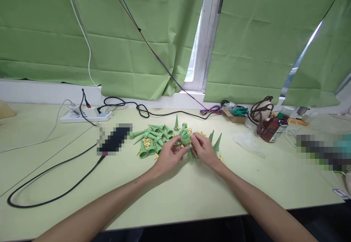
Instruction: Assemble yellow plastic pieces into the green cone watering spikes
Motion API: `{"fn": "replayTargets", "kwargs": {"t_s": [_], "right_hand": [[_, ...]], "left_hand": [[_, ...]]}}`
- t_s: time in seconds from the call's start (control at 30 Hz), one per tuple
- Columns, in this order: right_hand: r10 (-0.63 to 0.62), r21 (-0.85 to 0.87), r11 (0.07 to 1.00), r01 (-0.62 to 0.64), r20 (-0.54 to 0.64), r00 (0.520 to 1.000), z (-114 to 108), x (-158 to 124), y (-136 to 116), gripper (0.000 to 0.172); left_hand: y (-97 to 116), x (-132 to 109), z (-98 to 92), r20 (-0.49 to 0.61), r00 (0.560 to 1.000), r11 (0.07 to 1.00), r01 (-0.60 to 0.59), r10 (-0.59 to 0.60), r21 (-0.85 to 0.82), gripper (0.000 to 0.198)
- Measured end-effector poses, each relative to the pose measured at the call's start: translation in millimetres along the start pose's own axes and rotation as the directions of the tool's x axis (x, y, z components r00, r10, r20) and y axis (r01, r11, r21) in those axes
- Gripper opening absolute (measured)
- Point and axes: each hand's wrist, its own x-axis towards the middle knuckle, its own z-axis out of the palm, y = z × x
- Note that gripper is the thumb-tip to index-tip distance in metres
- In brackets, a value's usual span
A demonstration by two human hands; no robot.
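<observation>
My left hand (171,153) grips a green plastic cone (185,139) between thumb and fingers, its round open end turned up toward me. My right hand (202,148) is closed at the cone's right side, fingertips against its rim; whether a small part is also pinched there I cannot make out. Left of the hands lies a heap of similar green cones (157,138), many on their sides, with small yellow plastic pieces (147,143) scattered among them. One cone (176,123) stands point up behind the hands, and two more cones (217,143) stand to the right of my right hand.
A blurred dark device (115,140) with a looping black cable lies on the left. Behind it is a white power strip (86,115). At the back right are a cardboard box (234,116), a brown bottle (274,127) and clear plastic wrapping (249,143).
</observation>
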Motion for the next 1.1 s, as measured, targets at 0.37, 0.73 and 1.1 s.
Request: {"fn": "replayTargets", "kwargs": {"t_s": [0.37,0.73,1.1], "right_hand": [[0.012,-0.023,1.000,-0.012,0.012,1.000,0.1,0.6,2.6,0.043],[0.036,-0.014,0.999,-0.036,0.034,0.999,0.2,0.5,-1.0,0.042],[0.044,0.049,0.998,-0.044,0.003,0.999,3.7,-0.2,2.7,0.043]], "left_hand": [[-12.8,1.3,-5.1,0.037,0.882,0.806,-0.445,0.469,0.391,0.020],[-23.6,2.4,-16.1,0.201,0.727,0.489,-0.614,0.657,0.620,0.047],[-15.4,0.4,-11.4,0.082,0.808,0.600,-0.497,0.583,0.627,0.038]]}}
